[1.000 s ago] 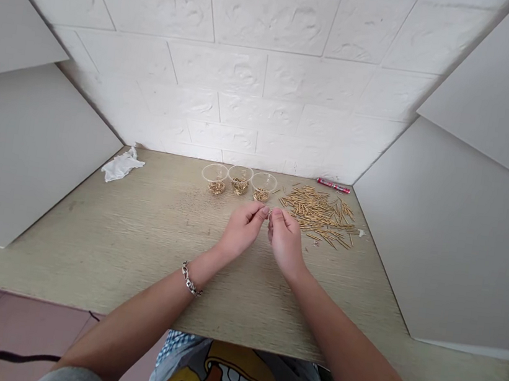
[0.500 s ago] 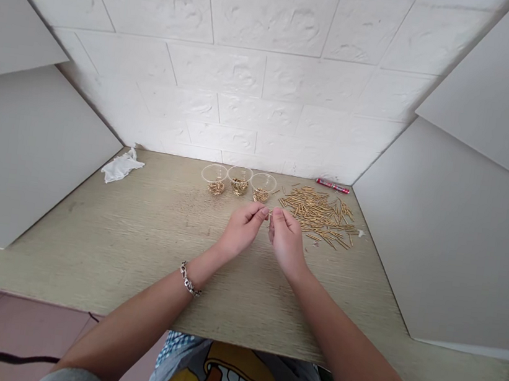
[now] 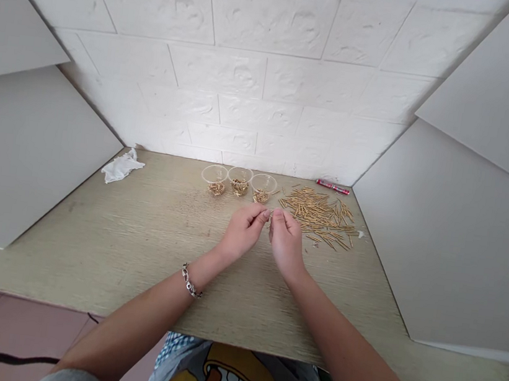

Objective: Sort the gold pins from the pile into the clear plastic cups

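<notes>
My left hand (image 3: 240,233) and my right hand (image 3: 286,241) meet fingertip to fingertip over the wooden table (image 3: 135,243), both pinched on one small gold pin (image 3: 270,217) between them. A bracelet sits on my left wrist. Just beyond the fingers stand three clear plastic cups (image 3: 239,181) in a row, each holding gold pieces. A loose pile of gold pins (image 3: 320,211) lies spread on the table to the right of my right hand.
A red pen (image 3: 332,186) lies by the back wall at the right. At the back left rests a crumpled white tissue (image 3: 121,166). White panels close in both sides of the table, and a brick-pattern wall closes the back.
Both hands have stayed pinched together at the same spot; only a slight shift toward me is visible.
</notes>
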Demonstrator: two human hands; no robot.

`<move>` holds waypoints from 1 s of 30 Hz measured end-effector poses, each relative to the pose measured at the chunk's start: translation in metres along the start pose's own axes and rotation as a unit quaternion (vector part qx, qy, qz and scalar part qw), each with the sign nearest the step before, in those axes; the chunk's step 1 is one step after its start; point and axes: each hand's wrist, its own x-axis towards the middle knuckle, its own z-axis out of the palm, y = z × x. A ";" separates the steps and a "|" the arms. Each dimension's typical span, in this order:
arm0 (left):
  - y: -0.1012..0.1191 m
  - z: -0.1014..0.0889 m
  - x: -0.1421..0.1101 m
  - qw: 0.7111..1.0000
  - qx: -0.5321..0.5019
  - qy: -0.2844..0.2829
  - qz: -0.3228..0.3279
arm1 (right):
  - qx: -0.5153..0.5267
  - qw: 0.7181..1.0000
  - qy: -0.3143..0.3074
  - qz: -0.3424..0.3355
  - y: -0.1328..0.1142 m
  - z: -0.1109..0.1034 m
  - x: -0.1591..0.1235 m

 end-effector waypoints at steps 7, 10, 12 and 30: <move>0.001 0.005 -0.002 0.999 -0.040 0.015 -0.030 | 0.005 1.000 0.007 -0.001 0.001 0.002 -0.001; 0.000 0.008 -0.003 0.994 -0.086 0.015 -0.062 | 0.010 1.000 0.003 -0.002 0.002 0.003 0.000; -0.001 0.010 -0.003 0.990 -0.111 0.015 -0.081 | 0.016 1.000 -0.001 -0.002 0.002 0.003 0.000; -0.007 0.014 -0.004 0.992 -0.099 0.037 -0.064 | -0.034 0.999 -0.003 -0.020 0.000 0.002 -0.001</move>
